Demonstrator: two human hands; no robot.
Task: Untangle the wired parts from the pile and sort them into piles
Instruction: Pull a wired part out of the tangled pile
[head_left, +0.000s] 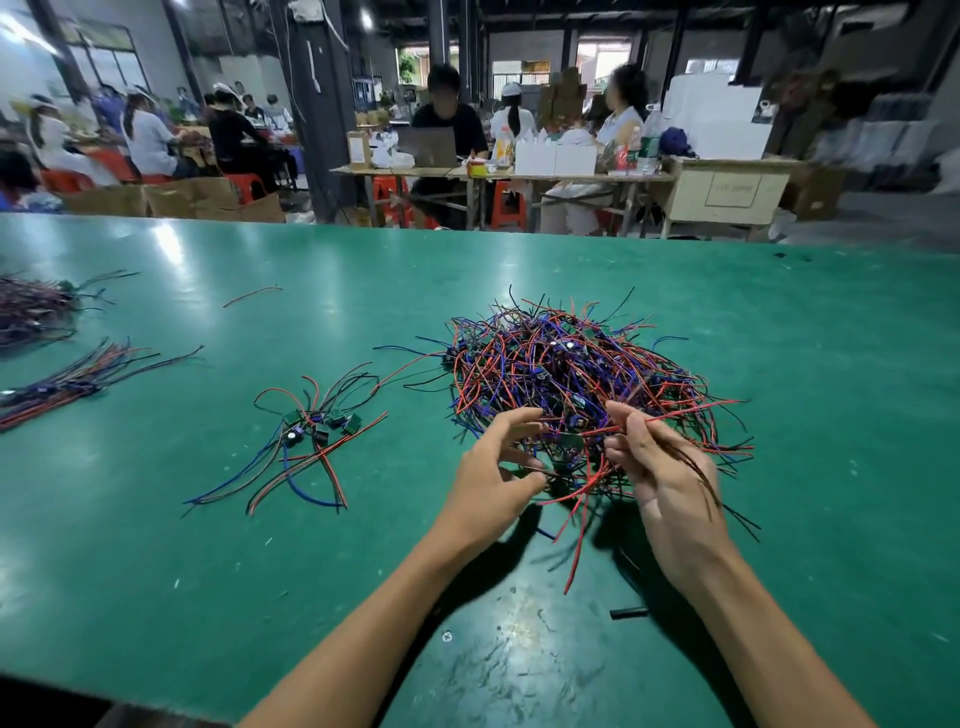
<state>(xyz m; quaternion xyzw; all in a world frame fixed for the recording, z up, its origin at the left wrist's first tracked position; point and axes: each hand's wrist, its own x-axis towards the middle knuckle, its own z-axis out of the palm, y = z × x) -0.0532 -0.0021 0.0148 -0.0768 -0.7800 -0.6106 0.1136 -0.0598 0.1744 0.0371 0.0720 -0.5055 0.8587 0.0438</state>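
Observation:
A big tangled pile of wired parts (566, 374), with red, blue and black wires and small green boards, lies on the green table (156, 571). At the pile's near edge my left hand (493, 478) pinches a thin wire between thumb and fingers. My right hand (660, 467), palm up, holds red and dark wires that run across its fingers back into the pile. A small sorted group of wired parts (311, 426) lies to the left of the pile.
Two bundles of straightened wires (67, 379) (31, 306) lie at the table's left edge. A loose red wire (252, 295) lies farther back. A short black tube piece (628, 613) lies near my right forearm. People sit at tables beyond the far edge.

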